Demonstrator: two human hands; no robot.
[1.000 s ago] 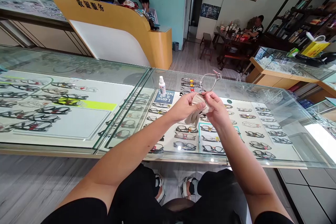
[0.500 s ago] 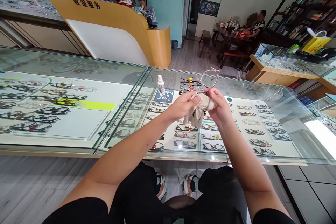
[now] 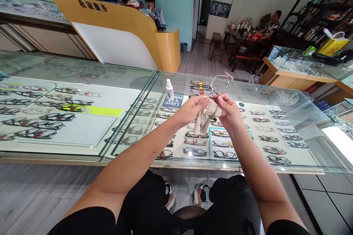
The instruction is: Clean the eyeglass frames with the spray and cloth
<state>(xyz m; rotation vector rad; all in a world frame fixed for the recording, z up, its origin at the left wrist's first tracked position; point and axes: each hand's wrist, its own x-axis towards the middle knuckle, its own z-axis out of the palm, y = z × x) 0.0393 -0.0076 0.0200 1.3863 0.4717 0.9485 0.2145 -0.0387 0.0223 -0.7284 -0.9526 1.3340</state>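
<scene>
My left hand (image 3: 194,108) pinches a beige cleaning cloth (image 3: 203,120), which is wrapped over one lens of a pair of eyeglasses (image 3: 220,83). The eyeglasses are closed in the fingers of my right hand (image 3: 228,108). One round lens stands up above my fingers, with a pinkish temple end at its top; the cloth and fingers hide the other lens. Both hands are raised above a glass display case (image 3: 165,161). A small white spray bottle (image 3: 169,89) stands upright on the glass to the left of my hands.
Rows of spectacle frames (image 3: 224,154) lie inside the case, and more fill the left case (image 3: 55,116). A row of frames (image 3: 200,83) lies beyond my hands. Behind stands a wooden cashier counter (image 3: 168,49) with a person (image 3: 156,14); another person (image 3: 271,27) sits at a far table.
The cloth has shifted slightly and its hanging end has swung left. The eyeglasses have tilted a little. Both hands keep their hold, and the bottle stays in place.
</scene>
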